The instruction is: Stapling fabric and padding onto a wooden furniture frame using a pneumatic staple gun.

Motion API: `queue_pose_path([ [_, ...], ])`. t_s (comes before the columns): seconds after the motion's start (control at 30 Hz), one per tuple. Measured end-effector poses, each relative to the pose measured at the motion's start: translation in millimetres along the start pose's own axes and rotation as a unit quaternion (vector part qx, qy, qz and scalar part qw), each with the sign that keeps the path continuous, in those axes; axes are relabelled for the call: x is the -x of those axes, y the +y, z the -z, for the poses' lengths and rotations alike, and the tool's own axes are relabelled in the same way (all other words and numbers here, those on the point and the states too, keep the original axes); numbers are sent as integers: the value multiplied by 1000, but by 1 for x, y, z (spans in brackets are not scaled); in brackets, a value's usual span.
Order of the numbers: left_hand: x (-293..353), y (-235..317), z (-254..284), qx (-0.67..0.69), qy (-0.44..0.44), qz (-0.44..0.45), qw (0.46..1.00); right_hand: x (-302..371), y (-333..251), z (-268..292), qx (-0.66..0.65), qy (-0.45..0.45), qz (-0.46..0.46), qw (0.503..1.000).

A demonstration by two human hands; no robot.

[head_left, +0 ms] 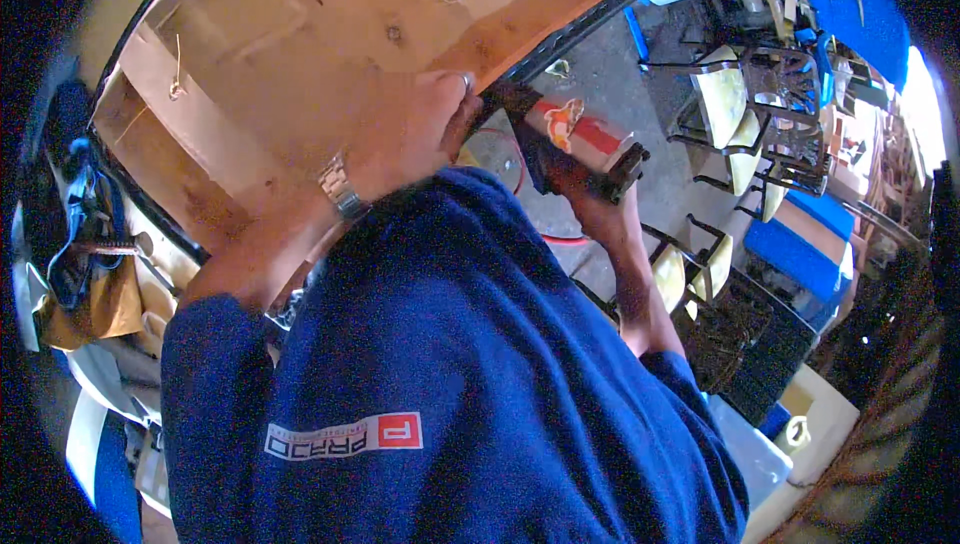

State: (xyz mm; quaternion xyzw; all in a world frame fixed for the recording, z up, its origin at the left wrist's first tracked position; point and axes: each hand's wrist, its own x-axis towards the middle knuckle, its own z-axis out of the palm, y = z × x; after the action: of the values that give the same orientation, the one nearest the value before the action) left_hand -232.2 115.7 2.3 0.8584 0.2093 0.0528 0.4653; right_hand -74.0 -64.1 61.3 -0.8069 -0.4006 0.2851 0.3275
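A large brown wooden-looking panel [330, 34] with a dark edge and an orange-brown strip along it fills the upper left. My left hand [415, 129], with a metal watch on its wrist, lies at the panel's near right edge, fingers bent and pressed on that edge. What is under those fingertips is hidden. In my right hand [598, 206] is what looks like a staple gun [597, 144], red and silver with an orange sticker and a black end. Its front end is close to the panel's edge beside my left hand; whether they touch I cannot tell.
A red hose [568, 241] curves over the grey floor below the tool. Several dark-framed chairs with pale seats [722, 99] stand to the right, near a blue and tan block [800, 244]. At far left hang dark and tan cloths [105, 304]. My blue shirt blocks the lower middle.
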Motion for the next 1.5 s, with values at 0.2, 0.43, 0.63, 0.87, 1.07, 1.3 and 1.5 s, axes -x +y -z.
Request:
queue_pose_path([
  [0.2, 24, 8, 4, -14, -11, 39, 999, 11, 3, -6, -10, -5, 6, 1000],
  [0.43, 55, 20, 16, -13, -44, 103, 994, 19, -16, -16, 49, -44, 14, 998],
  [0.63, 97, 26, 7, -95, 79, 63, 990, 29, -7, -23, -23, -24, 46, 998],
  [0.87, 95, 23, -7, -88, 123, 51, 987, 41, -3, -21, -60, -10, -51, 997],
  [1.07, 74, 31, -16, -137, 166, 61, 975, 38, -1, -14, -106, -16, -117, 987],
  [1.3, 115, 4, 2, -43, 123, -19, 991, 46, -15, -17, -30, -41, 38, 998],
  [1.5, 93, -5, 22, 14, 29, -19, 999, 44, -34, -28, -47, -34, -20, 998],
])
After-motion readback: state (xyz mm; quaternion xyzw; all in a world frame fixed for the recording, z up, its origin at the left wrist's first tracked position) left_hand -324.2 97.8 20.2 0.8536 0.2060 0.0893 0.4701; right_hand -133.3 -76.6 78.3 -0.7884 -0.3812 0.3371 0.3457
